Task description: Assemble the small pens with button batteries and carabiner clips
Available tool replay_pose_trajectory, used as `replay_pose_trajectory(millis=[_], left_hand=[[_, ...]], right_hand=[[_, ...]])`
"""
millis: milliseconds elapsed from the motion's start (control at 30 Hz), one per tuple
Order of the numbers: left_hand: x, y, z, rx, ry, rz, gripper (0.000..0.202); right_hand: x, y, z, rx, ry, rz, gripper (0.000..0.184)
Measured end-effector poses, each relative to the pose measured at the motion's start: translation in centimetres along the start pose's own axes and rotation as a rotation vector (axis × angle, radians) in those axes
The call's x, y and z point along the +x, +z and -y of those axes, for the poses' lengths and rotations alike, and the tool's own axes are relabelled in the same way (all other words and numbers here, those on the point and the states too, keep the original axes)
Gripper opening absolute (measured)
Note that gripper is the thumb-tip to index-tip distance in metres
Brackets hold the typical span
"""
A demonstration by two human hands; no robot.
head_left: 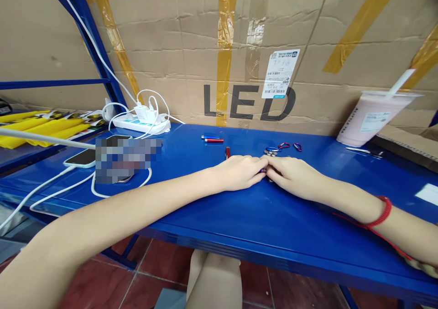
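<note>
My left hand (242, 172) is closed, fingers curled around a small dark purple tube (263, 170) whose end shows at the fingertips. Against it, my right hand (290, 174) is also closed, its thumb and fingers pinched together at that end. Whatever the right fingers grip is mostly hidden. A red tube (228, 152) stands out behind the left hand. Farther back lie another red tube (214, 141) and a blue tube (210, 137), side by side. Several small silver discs (272, 153) sit beyond the right fingertips, near a blue carabiner (273, 149), a red carabiner (284, 145) and a purple-blue carabiner (297, 147).
A blue metal table (212, 218) carries everything. Phones, including one (82, 158), and white cables lie at the left by a power strip (142, 124). A pink drink cup (374, 117) stands at the back right. Behind rises a large cardboard box (185, 49).
</note>
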State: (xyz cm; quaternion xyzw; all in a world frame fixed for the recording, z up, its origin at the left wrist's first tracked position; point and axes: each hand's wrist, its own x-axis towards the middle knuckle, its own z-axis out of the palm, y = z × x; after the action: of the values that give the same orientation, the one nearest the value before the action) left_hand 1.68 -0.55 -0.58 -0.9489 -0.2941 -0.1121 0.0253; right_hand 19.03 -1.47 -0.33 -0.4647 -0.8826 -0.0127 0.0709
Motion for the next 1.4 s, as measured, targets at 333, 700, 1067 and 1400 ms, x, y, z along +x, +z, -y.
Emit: replay_pose_trajectory(millis=[333,700,1067,1400], left_hand=[[0.03,0.02,-0.05,0.02,-0.006,0.007,0.017],[0.02,0.08,0.01,0.01,-0.006,0.001,0.017],[0.0,0.18,0.08,0.016,0.003,-0.012,0.018],[0.01,0.24,0.09,0.011,0.004,-0.015,0.018]], right_hand=[[-0.02,-0.07,0.1,0.001,0.011,0.006,0.017],[0.02,0.1,-0.1,0.002,0.001,0.0,0.015],[0.02,0.14,-0.07,-0.011,0.005,-0.009,0.017],[-0.03,0.0,0.02,-0.022,0.01,-0.004,0.018]])
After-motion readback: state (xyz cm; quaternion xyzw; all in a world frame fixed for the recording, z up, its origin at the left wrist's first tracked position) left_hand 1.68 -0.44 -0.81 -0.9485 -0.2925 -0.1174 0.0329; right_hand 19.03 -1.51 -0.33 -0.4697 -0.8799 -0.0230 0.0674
